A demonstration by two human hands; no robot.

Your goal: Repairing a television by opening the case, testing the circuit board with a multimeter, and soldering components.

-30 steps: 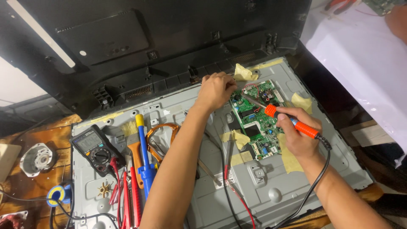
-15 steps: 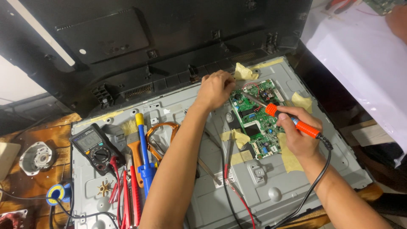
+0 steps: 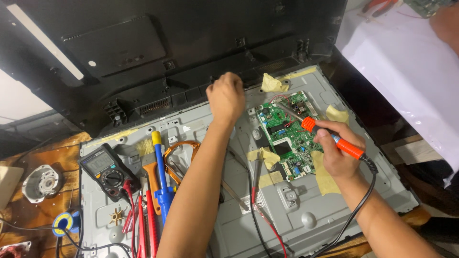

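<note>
Right hand (image 3: 337,153) has its fingers clamped on an orange-handled soldering iron (image 3: 334,141), pen-style grip. The iron's long axis runs from lower right, where the black cord (image 3: 356,210) leaves the handle, up-left to the metal tip (image 3: 287,111). The tip sits over the upper part of the green circuit board (image 3: 287,136); contact with the board can't be told. The board lies up-left of the right fingers, mounted on the grey metal chassis (image 3: 306,210), long side running toward the person. Left hand (image 3: 225,98) is curled shut near the chassis's top edge, just left of the board and beside the black back cover (image 3: 191,52); what it grips, if anything, is hidden. Right hand is the nearer to the board's middle; left is nearer its top-left corner. Yellow tape pieces (image 3: 267,157) lie around the board. Further left on the chassis: multimeter (image 3: 107,172), brush (image 3: 148,160), blue screwdriver (image 3: 162,181), well apart from both hands.
</note>
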